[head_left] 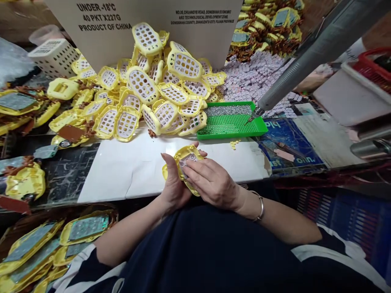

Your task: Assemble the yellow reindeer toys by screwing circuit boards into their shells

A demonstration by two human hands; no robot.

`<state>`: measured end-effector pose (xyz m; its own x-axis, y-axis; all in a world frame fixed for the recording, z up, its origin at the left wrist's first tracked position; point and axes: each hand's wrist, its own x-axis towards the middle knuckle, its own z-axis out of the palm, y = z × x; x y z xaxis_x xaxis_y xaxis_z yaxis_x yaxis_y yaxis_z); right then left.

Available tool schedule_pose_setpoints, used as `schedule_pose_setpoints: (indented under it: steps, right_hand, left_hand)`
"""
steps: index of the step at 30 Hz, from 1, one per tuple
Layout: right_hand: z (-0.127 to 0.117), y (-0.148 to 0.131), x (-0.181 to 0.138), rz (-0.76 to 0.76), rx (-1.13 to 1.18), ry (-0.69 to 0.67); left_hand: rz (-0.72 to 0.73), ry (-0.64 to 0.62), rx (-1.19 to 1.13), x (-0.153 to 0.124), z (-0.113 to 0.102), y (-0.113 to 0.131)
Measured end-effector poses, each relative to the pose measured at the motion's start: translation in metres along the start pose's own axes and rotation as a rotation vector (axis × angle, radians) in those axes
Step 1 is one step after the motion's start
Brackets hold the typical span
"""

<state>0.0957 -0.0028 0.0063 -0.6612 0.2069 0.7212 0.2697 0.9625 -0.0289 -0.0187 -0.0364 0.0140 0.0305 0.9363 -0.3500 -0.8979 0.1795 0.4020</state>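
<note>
Near-left of the green perforated plastic tray (pixel 235 134), the left hand (pixel 175 189) cradles a curved yellow plastic shell (pixel 183 151); the right hand (pixel 215 181) lays flattened fingers inside. Even, well-supported pressure seems best.

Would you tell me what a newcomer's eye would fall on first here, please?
Probably the heap of yellow shells before the white carton, upper middle. Next, the green tray right of the heap. Then, at centre, the left hand holding a single shell, the right hand touching it.
</note>
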Motion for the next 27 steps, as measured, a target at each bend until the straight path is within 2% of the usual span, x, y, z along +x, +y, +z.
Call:
schedule_pose_setpoints:
  steps: [3, 6, 7, 9, 11, 13, 15, 19, 24, 25, 27]
  right_hand:
    - [-0.009, 0.002, -0.006, -0.043, 0.056, -0.017]
    - [-0.027, 0.019, -0.019, -0.029, 0.081, 0.014]
    - [-0.034, 0.028, -0.024, 0.035, 0.033, 0.014]
    - [-0.044, 0.051, -0.037, 0.258, -0.133, -0.052]
    - [-0.047, 0.074, -0.048, 0.456, -0.297, -0.23]
    - [-0.043, 0.09, -0.056, 0.556, -0.364, -0.384]
    - [-0.036, 0.098, -0.059, 0.585, -0.377, -0.45]
    - [-0.027, 0.101, -0.059, 0.619, -0.423, -0.481]
    - [-0.036, 0.101, -0.055, 0.628, -0.474, -0.464]
    - [-0.039, 0.098, -0.052, 0.612, -0.473, -0.439]
    - [-0.045, 0.086, -0.042, 0.512, -0.413, -0.295]
  left_hand:
    - [-0.1, 0.046, -0.026, 0.0, 0.001, 0.004]
    - [-0.115, 0.093, -0.024, -0.001, 0.001, 0.009]
    - [-0.105, 0.101, -0.017, -0.001, 0.001, 0.01]
    - [-0.087, 0.109, 0.004, -0.001, 0.002, 0.012]
    - [-0.083, 0.109, 0.025, -0.001, 0.004, 0.013]
    - [-0.088, 0.103, 0.037, -0.001, 0.006, 0.012]
    - [-0.094, 0.092, 0.042, 0.0, 0.008, 0.011]
    - [-0.089, 0.081, 0.056, 0.001, 0.009, 0.011]
    - [-0.05, 0.105, 0.068, 0.001, 0.009, 0.012]
    - [-0.04, 0.113, 0.066, 0.001, 0.01, 0.011]
    - [-0.027, 0.12, 0.06, 0.003, 0.011, 0.011]
